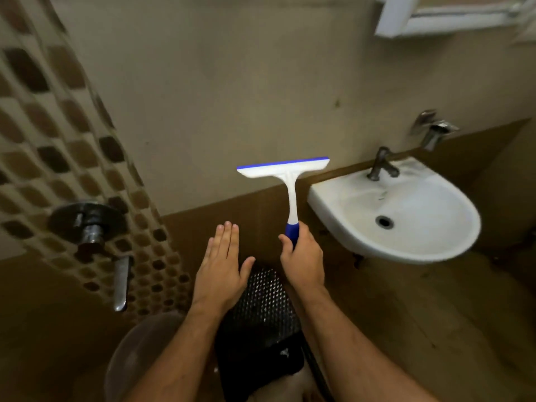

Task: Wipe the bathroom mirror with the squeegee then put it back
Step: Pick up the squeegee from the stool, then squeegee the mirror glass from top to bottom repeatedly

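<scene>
Landmark: white wall-hung sink [342, 198].

Nearest the camera, lower than the sink and to its left: a black perforated stool or bin top [262, 309], partly hidden by two bare forearms. A rounded translucent vessel [139, 349] is seen further left of it; its kind cannot be told.

Left hand [222, 274]: held flat and spread wide, fingers straight and together, thumb out; nothing is held. It is placed left of the sink, over the black perforated surface.

Right hand [303, 258]: closed around the blue grip of the squeegee [290, 181], just left of the sink's near rim.

Squeegee: held upright, white handle rising from the fist, white head with blue blade edge uppermost, roughly level. It is raised in front of the wall, left of the sink, apart from it.

On the sink's back rim: a dark metal tap [381, 163]. Above and right of it, a wall-mounted chrome valve [435, 129].

Far left of the sink: a dark round mixer knob [87, 224] with a spout [121, 282] below, set in mosaic tile.

Farthest, high above the sink: the white-framed mirror [452, 15], only its lower edge shown.
</scene>
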`<state>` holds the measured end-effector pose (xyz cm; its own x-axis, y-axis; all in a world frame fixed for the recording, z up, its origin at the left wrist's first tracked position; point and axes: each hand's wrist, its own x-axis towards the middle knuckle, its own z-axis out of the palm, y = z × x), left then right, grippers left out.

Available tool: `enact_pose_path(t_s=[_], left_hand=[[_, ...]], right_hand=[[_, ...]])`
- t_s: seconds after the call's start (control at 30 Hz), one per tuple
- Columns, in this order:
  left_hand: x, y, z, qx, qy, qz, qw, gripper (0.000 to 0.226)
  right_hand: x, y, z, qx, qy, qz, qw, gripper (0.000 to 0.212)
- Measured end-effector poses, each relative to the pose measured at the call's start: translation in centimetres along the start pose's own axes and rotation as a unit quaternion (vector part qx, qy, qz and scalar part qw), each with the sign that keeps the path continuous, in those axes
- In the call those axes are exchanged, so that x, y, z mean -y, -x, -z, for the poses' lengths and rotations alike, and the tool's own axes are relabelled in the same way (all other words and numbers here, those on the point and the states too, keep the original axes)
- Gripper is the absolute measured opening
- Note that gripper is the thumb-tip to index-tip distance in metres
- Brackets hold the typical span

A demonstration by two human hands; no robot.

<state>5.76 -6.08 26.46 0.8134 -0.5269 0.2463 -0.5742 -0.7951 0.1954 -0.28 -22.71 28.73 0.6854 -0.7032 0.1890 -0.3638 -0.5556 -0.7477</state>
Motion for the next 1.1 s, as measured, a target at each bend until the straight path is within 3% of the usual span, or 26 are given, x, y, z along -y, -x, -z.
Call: enact_pose_path(t_s=[0.2, 0.37, 0.6, 0.87, 1.1], left_hand=[[-5.7, -6.5, 4.8, -0.078, 0.045, -0.083, 0.992, 0.074], [-11.2, -12.5, 9.3, -0.136, 0.068, -0.123, 0.981, 0.075], [-20.3, -21.7, 16.4, -0.239, 0.071, -0.188, 0.950, 0.073], [-30.2, -32.5, 29.9, -0.394, 0.101, -0.206, 0.890, 0.066], [-33.9, -38.6, 38.5, -0.445, 0.046, -0.247, 0.860, 0.063]], right_hand=[[3.0, -4.8, 8.5, -0.129, -0.038, 0.076, 0.988, 0.042], [4.8, -10.7, 15.5, -0.186, -0.065, 0.106, 0.975, 0.035], [5.7, -19.0, 23.9, -0.260, -0.086, 0.159, 0.949, 0.047], [9.7, -28.2, 35.5, -0.280, -0.227, 0.266, 0.894, 0.029], [13.8, -34.6, 40.9, -0.296, -0.251, 0.279, 0.878, 0.029]])
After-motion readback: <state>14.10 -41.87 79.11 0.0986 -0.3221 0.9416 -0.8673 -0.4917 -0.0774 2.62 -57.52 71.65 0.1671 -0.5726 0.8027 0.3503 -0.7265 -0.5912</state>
